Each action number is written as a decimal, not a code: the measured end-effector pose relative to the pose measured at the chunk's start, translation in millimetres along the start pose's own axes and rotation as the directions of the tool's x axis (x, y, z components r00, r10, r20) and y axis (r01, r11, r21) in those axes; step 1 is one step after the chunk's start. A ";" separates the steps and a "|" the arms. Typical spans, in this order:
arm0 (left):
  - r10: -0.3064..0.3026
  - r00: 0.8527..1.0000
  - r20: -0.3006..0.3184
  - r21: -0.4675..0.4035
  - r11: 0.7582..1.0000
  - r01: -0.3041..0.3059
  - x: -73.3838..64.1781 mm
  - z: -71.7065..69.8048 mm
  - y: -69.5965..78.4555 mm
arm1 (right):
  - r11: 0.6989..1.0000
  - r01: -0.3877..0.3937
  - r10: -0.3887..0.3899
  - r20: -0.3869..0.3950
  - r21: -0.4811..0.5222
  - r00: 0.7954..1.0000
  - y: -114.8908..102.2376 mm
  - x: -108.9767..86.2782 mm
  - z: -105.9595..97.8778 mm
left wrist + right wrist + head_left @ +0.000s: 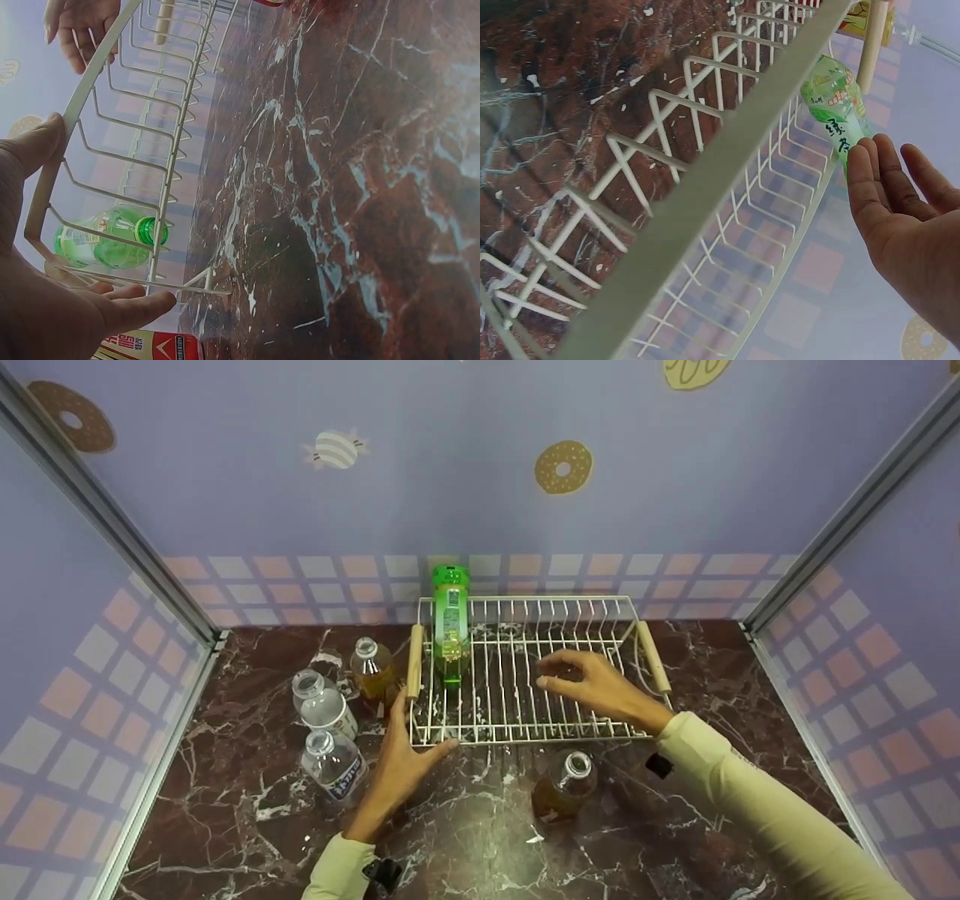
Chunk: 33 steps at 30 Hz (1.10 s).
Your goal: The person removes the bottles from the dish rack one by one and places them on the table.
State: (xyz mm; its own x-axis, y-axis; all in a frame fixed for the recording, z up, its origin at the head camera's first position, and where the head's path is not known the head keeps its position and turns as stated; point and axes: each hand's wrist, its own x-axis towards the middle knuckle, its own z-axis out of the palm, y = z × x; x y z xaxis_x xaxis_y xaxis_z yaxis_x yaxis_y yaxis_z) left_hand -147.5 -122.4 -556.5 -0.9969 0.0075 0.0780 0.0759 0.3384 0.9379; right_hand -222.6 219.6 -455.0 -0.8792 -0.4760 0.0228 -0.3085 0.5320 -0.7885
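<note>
A white wire rack point(525, 731) with a wooden handle at each end stands on the marbled table. My left hand point(401, 761) touches its front left corner, thumb along the front rim and fingers extended by the left handle point(415, 660). Inside the rack's left end is a green-tinted plastic tea bottle point(451, 622), upside down with its green cap point(152, 230) low among the wires. Over the rack's right half, my right hand point(592, 682) hovers with relaxed fingers and nothing held. The right wrist view shows the tea bottle point(836, 105) beyond those fingertips.
Left of the rack stand an amber-coloured bottle point(373, 671) and two clear bottles, one point(322, 705) behind the other point(334, 765). Another amber bottle point(564, 791) is just in front of the rack. Patterned walls point(480, 495) enclose the back and sides.
</note>
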 end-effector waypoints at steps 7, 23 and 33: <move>0.003 1.000 -0.007 -0.029 1.000 -0.003 0.2 0.3 0.3 | 1.000 0.007 -0.007 0.031 0.003 0.999 -4.6 19.6 -0.1; 0.009 1.000 -0.014 -0.078 0.997 -0.010 -1.9 -1.0 -1.0 | 0.999 -0.045 0.045 0.045 -0.008 0.998 1.8 68.9 6.9; 0.010 1.000 -0.002 -0.096 0.995 -0.010 -1.1 2.7 -0.5 | 0.998 -0.065 0.066 0.065 -0.013 0.996 7.2 93.2 13.0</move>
State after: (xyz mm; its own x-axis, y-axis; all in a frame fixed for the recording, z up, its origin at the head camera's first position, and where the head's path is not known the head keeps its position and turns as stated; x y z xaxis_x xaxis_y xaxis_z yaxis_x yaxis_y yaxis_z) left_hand -146.4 -120.0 -558.0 -0.9961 0.0089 0.0880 0.0875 0.2459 0.9653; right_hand -302.0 170.0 -466.4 -0.8719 -0.4848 -0.0692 -0.2555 0.5709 -0.7802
